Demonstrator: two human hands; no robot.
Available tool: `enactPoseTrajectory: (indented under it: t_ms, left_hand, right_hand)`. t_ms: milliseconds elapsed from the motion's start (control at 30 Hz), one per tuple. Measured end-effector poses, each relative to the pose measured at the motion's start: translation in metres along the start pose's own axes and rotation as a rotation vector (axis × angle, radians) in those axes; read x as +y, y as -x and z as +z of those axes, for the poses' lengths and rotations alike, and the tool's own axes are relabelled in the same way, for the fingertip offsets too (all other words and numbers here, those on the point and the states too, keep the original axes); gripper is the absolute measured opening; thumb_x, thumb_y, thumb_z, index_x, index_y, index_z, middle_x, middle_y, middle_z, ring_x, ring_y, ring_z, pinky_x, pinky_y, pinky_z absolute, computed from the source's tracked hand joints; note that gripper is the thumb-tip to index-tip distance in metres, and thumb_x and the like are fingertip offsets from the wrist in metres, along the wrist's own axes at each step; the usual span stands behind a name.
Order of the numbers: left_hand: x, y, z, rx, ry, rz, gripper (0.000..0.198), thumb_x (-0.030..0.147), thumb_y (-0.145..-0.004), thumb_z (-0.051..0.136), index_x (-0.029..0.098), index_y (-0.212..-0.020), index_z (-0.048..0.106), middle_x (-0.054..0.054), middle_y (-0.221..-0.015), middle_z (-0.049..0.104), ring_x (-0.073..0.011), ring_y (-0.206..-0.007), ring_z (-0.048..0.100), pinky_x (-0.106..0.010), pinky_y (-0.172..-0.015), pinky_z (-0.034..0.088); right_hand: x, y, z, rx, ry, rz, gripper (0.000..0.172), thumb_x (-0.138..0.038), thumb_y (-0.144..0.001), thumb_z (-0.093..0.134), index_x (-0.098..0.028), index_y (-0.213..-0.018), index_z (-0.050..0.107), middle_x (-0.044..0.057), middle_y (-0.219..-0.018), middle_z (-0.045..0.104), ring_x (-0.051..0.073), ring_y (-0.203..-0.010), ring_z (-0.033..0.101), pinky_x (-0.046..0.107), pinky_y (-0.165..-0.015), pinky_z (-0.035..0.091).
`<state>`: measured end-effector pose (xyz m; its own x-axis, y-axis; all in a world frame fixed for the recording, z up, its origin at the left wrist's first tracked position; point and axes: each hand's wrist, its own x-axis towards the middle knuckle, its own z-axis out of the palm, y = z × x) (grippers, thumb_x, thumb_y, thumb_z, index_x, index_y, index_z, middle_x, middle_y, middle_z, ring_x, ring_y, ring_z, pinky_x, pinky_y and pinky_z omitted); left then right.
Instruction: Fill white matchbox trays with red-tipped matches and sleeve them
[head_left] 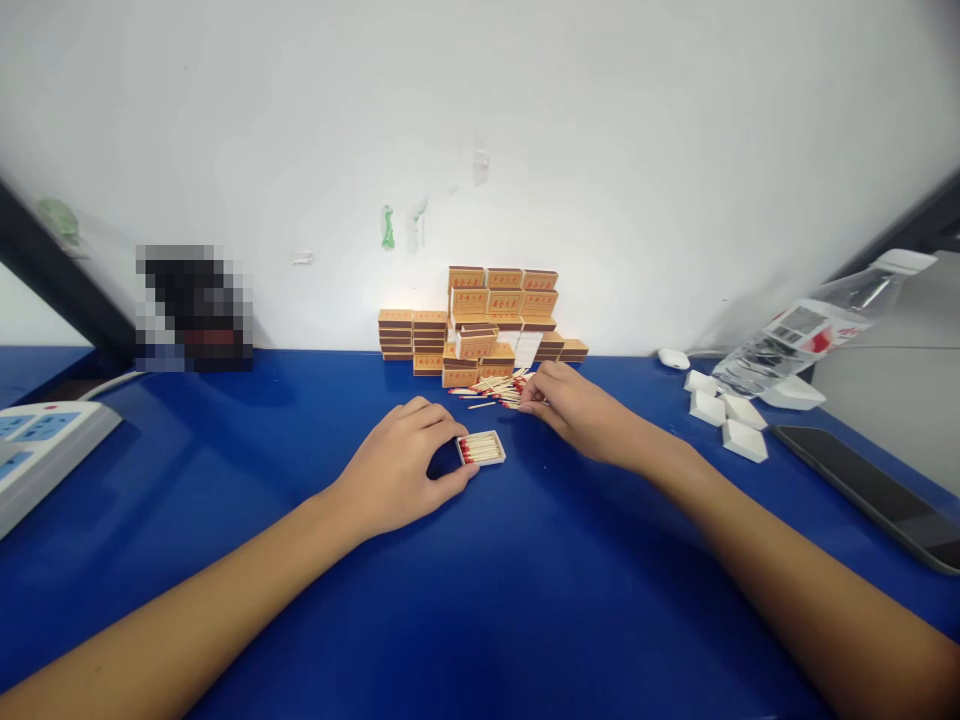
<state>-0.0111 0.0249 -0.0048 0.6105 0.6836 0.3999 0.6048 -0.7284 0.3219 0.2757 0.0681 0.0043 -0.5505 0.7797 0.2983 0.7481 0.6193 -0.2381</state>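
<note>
My left hand (pixel 409 462) grips the left end of a small white matchbox tray (pixel 491 462) between thumb and fingers. Inside the tray lies a row of matches (pixel 484 447), their red heads to the left. My right hand (pixel 566 408) reaches into a loose pile of matches (pixel 491 388) behind the tray. Its thumb and fingers are pinched together at the pile's right side; whatever they hold is too small to make out. Orange matchbox covers (pixel 504 302) are stacked behind the pile against the wall.
On the right are several white blocks (pixel 744 440), a tilted plastic bottle (pixel 814 325), a black phone (pixel 874 490) and a white earphone case (pixel 673 358). A white power strip (pixel 67 440) lies at the left edge. Behind it stands a blurred dark object (pixel 196 308) by the wall.
</note>
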Motion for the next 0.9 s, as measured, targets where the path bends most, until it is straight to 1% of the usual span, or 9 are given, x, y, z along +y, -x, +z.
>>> enactPoseTrajectory:
  t_ms: [67, 200, 300, 367, 467, 667, 900]
  left_hand:
    - [0.000, 0.000, 0.000, -0.001, 0.000, -0.005, 0.024, 0.036, -0.096, 0.072, 0.020, -0.113, 0.074, -0.008, -0.108, 0.075, -0.0282, -0.104, 0.064, -0.049, -0.094, 0.055]
    - [0.000, -0.001, 0.000, -0.006, -0.004, -0.004, 0.024, 0.036, -0.097, 0.072, 0.019, -0.113, 0.074, -0.009, -0.108, 0.075, -0.0285, -0.104, 0.065, -0.049, -0.095, 0.055]
    - [0.000, -0.001, 0.001, -0.003, -0.005, 0.005, 0.022, 0.035, -0.096, 0.072, 0.020, -0.112, 0.074, -0.008, -0.107, 0.075, -0.0284, -0.104, 0.065, -0.049, -0.095, 0.055]
    - [0.000, -0.001, 0.001, -0.002, -0.002, 0.011, 0.021, 0.034, -0.096, 0.072, 0.020, -0.111, 0.074, -0.008, -0.107, 0.075, -0.0282, -0.104, 0.065, -0.048, -0.095, 0.055]
    - [0.001, -0.001, 0.000, -0.003, 0.002, 0.013, 0.019, 0.034, -0.096, 0.072, 0.020, -0.110, 0.073, -0.008, -0.106, 0.074, -0.0281, -0.103, 0.065, -0.048, -0.094, 0.055]
    - [0.001, -0.001, 0.000, -0.008, -0.004, 0.005, 0.023, 0.036, -0.097, 0.071, 0.020, -0.112, 0.074, -0.008, -0.107, 0.074, -0.0285, -0.104, 0.064, -0.048, -0.094, 0.055]
    - [0.001, 0.000, 0.000, -0.004, 0.004, 0.008, 0.021, 0.036, -0.097, 0.071, 0.020, -0.111, 0.074, -0.009, -0.107, 0.074, -0.0285, -0.104, 0.065, -0.048, -0.095, 0.055]
  right_hand:
    - [-0.011, 0.002, -0.004, 0.008, -0.031, -0.014, 0.015, -0.025, -0.107, 0.051, -0.021, -0.094, 0.058, 0.011, -0.102, 0.063, 0.026, -0.096, 0.058, 0.040, -0.086, 0.050]
    - [-0.042, 0.005, -0.007, -0.040, -0.073, -0.059, 0.013, -0.023, -0.108, 0.052, -0.021, -0.099, 0.061, 0.010, -0.106, 0.062, 0.025, -0.100, 0.059, 0.040, -0.088, 0.051]
    - [-0.061, 0.005, -0.001, -0.049, 0.005, -0.116, 0.012, -0.020, -0.107, 0.055, -0.020, -0.098, 0.063, 0.009, -0.103, 0.063, 0.025, -0.096, 0.061, 0.039, -0.085, 0.052]
    - [-0.067, 0.005, 0.003, -0.057, 0.051, -0.155, 0.012, -0.019, -0.106, 0.056, -0.020, -0.096, 0.063, 0.009, -0.101, 0.064, 0.025, -0.095, 0.061, 0.039, -0.085, 0.052]
    - [-0.068, 0.004, 0.005, -0.073, 0.053, -0.170, 0.011, -0.019, -0.106, 0.058, -0.020, -0.097, 0.064, 0.009, -0.102, 0.064, 0.025, -0.097, 0.062, 0.039, -0.086, 0.053]
    - [-0.064, 0.007, 0.002, -0.097, -0.035, -0.127, 0.008, -0.020, -0.106, 0.059, -0.019, -0.104, 0.067, 0.009, -0.105, 0.065, 0.025, -0.099, 0.063, 0.040, -0.088, 0.054]
    - [-0.063, 0.007, 0.002, -0.114, -0.119, -0.076, 0.010, -0.021, -0.107, 0.058, -0.020, -0.101, 0.066, 0.008, -0.105, 0.064, 0.023, -0.098, 0.063, 0.038, -0.087, 0.053]
